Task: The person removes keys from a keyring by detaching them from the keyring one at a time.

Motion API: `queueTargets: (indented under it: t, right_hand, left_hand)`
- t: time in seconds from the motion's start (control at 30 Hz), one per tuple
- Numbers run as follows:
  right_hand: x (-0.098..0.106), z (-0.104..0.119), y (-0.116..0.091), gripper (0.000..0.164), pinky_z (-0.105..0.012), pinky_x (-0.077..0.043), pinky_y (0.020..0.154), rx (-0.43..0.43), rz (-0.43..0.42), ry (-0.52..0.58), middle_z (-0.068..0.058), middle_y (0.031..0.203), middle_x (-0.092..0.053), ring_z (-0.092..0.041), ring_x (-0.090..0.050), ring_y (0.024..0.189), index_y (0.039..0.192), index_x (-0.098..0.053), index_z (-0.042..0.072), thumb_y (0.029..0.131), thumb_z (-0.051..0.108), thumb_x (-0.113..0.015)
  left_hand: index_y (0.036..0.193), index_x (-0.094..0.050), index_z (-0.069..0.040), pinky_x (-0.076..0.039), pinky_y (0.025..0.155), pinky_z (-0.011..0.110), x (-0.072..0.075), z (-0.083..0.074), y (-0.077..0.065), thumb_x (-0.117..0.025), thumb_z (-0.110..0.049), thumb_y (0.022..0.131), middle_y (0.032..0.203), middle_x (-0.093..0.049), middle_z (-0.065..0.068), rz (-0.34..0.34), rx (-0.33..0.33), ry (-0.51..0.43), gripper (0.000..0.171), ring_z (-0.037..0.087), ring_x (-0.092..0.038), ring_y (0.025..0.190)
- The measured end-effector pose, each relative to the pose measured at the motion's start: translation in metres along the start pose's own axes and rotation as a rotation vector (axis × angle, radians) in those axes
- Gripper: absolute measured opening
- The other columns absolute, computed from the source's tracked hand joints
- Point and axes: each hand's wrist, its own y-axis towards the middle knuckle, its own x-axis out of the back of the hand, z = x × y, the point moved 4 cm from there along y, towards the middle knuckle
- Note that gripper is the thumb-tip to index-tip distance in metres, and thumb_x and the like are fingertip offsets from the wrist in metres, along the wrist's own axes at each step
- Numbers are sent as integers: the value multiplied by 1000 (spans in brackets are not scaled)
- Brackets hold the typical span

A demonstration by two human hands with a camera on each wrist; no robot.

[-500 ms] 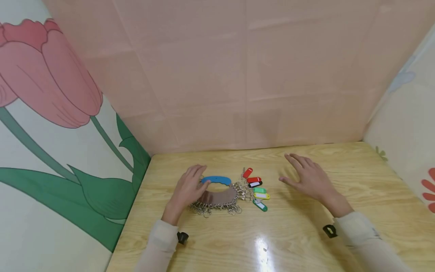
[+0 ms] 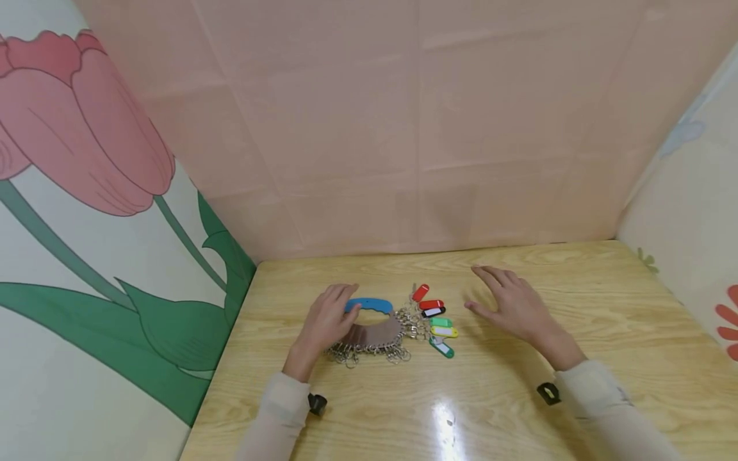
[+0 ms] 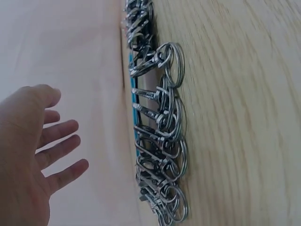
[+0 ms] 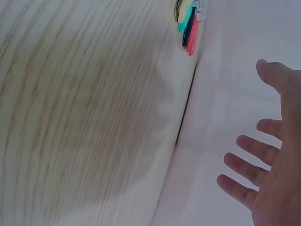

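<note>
Key holder, head view: we locate it on the bench, between the hands and nearer the left one. Its blue handle lies on the far side of the brown plate; metal rings fringe the near edge, and red, black, green and yellow tags fan out to the right. The left hand hovers over the left end, hiding part of it. The right hand hangs apart, beyond the tags.

Left wrist view: we see the left hand's fingers spread, holding nothing, with a gap between them and the crowded swivel clips. We judge the frame stiff and fairly light, but the ring edge loose, apt to swing and snag; smooth metal may slide under the fingertips.

Right wrist view: we see the right hand likewise spread and holding nothing, with the tags at the upper edge. We judge these light, hard and slippery, and poor lifting points. For a full lift, we advise gripping the handle; for steadying, pinch the plate's bare face.
</note>
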Motion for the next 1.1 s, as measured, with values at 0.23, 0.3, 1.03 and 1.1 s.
queueTargets:
  t: [0.23, 0.3, 1.03, 1.1]
  right_hand:
    - [-3, 9, 4, 80, -70, -43, 111, 15, -16, 13, -23, 155, -54, -51, -53, 138, 158, -48, 7, 97, 53, -73]
    - [-5, 10, 5, 80, -69, -43, 110, 13, -16, 17, -23, 154, -55, -51, -53, 137, 158, -48, 7, 97, 52, -73]
    - [-27, 32, 16, 74, -66, -45, 111, 35, -23, 77, -23, 150, -59, -48, -55, 136, 157, -50, 6, 98, 44, -73]
    - [-28, 34, 19, 73, -66, -45, 112, 34, -23, 79, -23, 150, -59, -47, -56, 136, 156, -51, 6, 98, 44, -73]
  left_hand:
    - [141, -66, -6, -54, 108, 44, -6, -4, 2, -66, -27, 107, 135, -70, 10, -23, -20, -5, 40, 27, -66, 127]
    - [140, -67, -6, -54, 107, 44, -7, -6, 2, -66, -27, 107, 134, -71, 10, -27, -23, 0, 39, 27, -66, 125]
    - [139, -68, -8, -57, 104, 37, -21, -19, 11, -66, -24, 106, 132, -72, 6, -45, -30, -2, 36, 23, -67, 123]
    - [139, -67, -9, -57, 104, 36, -22, -20, 12, -65, -25, 107, 132, -71, 6, -42, -32, 2, 36, 22, -67, 123]
